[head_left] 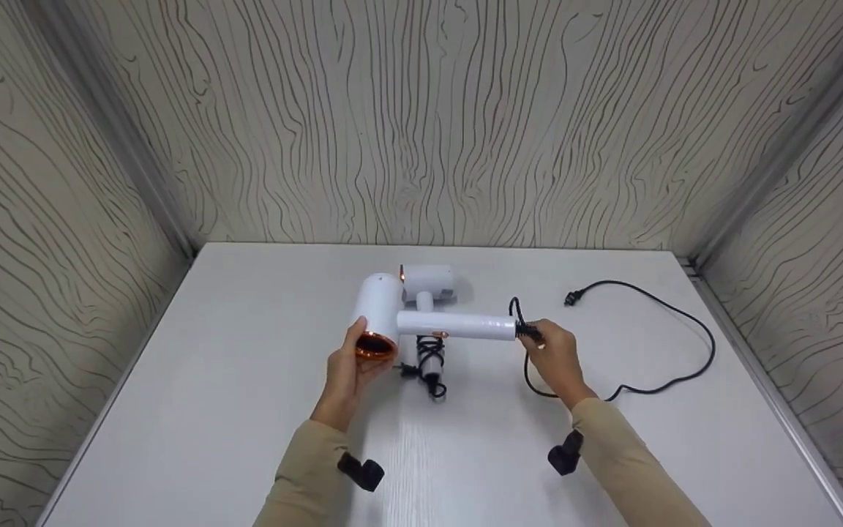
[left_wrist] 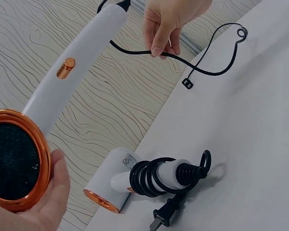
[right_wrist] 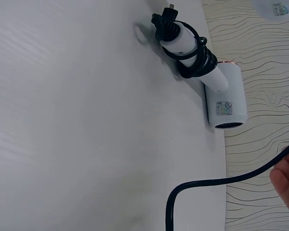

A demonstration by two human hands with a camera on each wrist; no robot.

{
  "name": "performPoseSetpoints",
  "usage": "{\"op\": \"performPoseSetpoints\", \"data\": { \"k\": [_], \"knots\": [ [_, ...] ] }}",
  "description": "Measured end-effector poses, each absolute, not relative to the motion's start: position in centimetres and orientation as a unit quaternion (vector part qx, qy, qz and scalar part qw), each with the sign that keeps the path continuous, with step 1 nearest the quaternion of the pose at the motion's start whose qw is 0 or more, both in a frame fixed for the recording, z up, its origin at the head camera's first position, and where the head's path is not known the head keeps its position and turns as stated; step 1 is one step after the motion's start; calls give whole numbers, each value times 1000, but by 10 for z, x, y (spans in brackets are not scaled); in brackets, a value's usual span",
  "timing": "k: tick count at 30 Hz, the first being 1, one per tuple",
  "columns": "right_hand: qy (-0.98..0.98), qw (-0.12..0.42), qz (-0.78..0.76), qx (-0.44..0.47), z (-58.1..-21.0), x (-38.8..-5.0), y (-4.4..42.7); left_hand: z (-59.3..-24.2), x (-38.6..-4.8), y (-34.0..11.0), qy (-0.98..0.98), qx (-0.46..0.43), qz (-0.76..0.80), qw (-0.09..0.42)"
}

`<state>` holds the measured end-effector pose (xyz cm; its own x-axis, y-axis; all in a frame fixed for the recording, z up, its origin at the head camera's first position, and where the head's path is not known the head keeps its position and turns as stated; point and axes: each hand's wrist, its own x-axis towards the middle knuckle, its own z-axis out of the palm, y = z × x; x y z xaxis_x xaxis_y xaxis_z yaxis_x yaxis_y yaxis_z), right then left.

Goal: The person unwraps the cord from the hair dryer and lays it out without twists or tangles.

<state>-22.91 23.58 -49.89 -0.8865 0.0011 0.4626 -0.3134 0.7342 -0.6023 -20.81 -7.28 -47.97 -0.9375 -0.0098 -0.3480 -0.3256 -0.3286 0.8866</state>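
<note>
A white hair dryer (head_left: 458, 324) with a copper-coloured rim is raised above the table, its handle pointing right. My left hand (head_left: 345, 373) grips its barrel near the copper rim. Beside the handle's end, my right hand (head_left: 557, 359) pinches the black power cord (left_wrist: 192, 66) between thumb and fingers. From there the cord runs loosely over the table to its plug (head_left: 574, 297). Beneath and behind the held dryer lies a second white hair dryer (right_wrist: 226, 103), its cord (left_wrist: 147, 178) wound in several turns around the handle.
The white table (head_left: 246, 410) carries both the second dryer and the loose cord. Its far edge meets a wood-grain patterned panel (head_left: 421, 132), and similar panels stand at the left and right. Near the second dryer's handle lies its two-pin plug (left_wrist: 164, 213).
</note>
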Motion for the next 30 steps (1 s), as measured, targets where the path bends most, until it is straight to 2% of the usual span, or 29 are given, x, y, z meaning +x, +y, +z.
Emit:
{"op": "performPoseSetpoints", "data": {
  "k": [10,18,30],
  "knots": [
    [-877,283,381,75,-495,-231,242,-480,-207,-74,572,-152,800,99],
    [-842,362,388,97,-494,-232,250,-481,-209,-76,581,-172,790,95],
    [-829,391,386,102,-497,-230,267,-483,-211,-77,590,-194,780,76]
  ]
}}
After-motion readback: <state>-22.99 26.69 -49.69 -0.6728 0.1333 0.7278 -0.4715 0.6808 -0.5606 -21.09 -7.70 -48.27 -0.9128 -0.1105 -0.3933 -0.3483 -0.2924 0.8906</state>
